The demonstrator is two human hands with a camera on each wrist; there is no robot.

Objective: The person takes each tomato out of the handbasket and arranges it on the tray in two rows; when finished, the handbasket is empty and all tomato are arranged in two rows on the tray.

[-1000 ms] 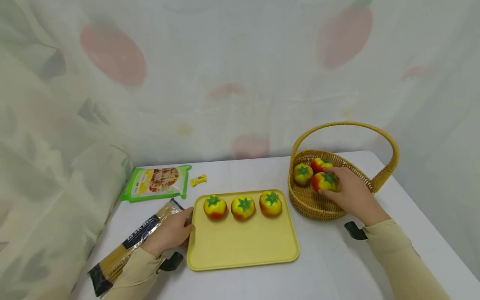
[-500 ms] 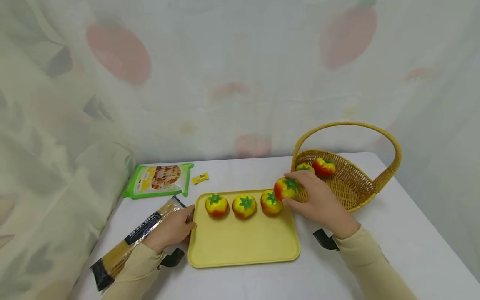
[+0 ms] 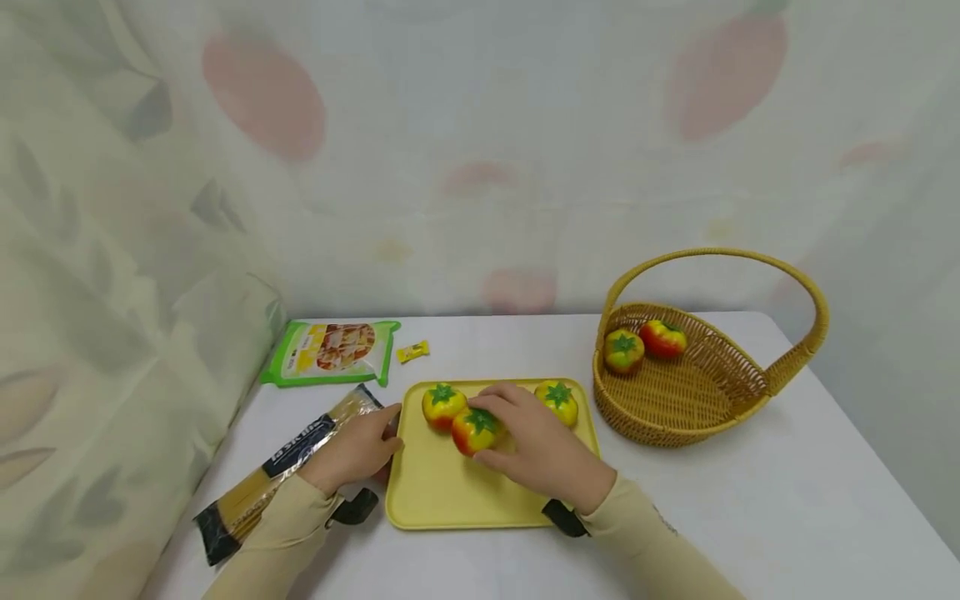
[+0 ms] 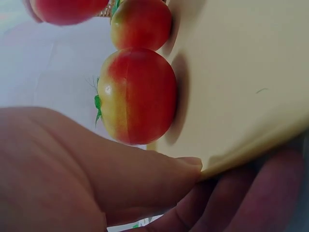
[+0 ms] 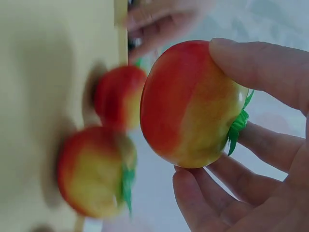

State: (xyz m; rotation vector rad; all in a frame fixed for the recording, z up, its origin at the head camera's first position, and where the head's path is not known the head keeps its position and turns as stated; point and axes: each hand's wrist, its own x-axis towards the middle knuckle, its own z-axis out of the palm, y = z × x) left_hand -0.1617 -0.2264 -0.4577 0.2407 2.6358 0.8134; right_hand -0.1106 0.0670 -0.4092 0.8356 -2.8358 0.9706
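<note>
My left hand (image 3: 356, 450) pinches the left rim of a yellow tray (image 3: 427, 500), thumb on top and fingers beneath, as the left wrist view shows. Over the tray, my right hand (image 3: 543, 442) holds a red-and-yellow toy persimmon (image 5: 193, 106) with a green calyx between thumb and fingers. It hangs clear of the tray surface. On the tray sit a left toy persimmon (image 3: 442, 404) and a right toy persimmon (image 3: 557, 402). A middle one is hidden behind my right hand in the head view, though the left wrist view shows a second persimmon (image 4: 145, 24) beyond the nearest.
A wicker basket (image 3: 645, 425) with a tall handle stands at the right, two toy persimmons (image 3: 624, 352) inside. Left of the tray lies a spaghetti pack (image 3: 300, 454), partly under my left arm. Behind are a green-edged food bag (image 3: 333, 352) and a small yellow packet (image 3: 413, 351).
My right hand has lifted a toy persimmon from the basket and carried it left over the tray. The left hand keeps its grip on the tray rim. The view has shifted slightly.
</note>
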